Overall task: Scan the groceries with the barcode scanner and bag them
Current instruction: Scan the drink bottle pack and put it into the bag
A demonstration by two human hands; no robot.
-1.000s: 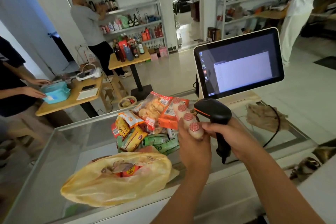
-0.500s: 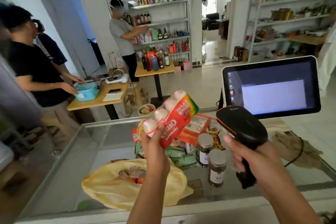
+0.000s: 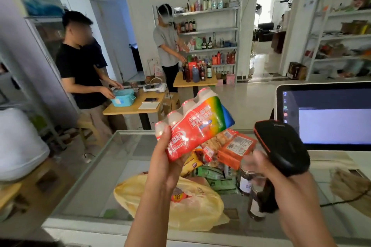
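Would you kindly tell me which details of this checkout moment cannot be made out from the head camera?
- Drink multipack: no barcode shows on the side facing the head view.
- Barcode scanner: its window faces away; any beam is unseen.
- Right hand: fingers motion-blurred.
- Jars: half hidden behind that hand, labels unreadable.
- Monitor: cut by right edge, text too small.

Glossy plastic drink pack [image 3: 197, 124], glass counter [image 3: 96, 170]
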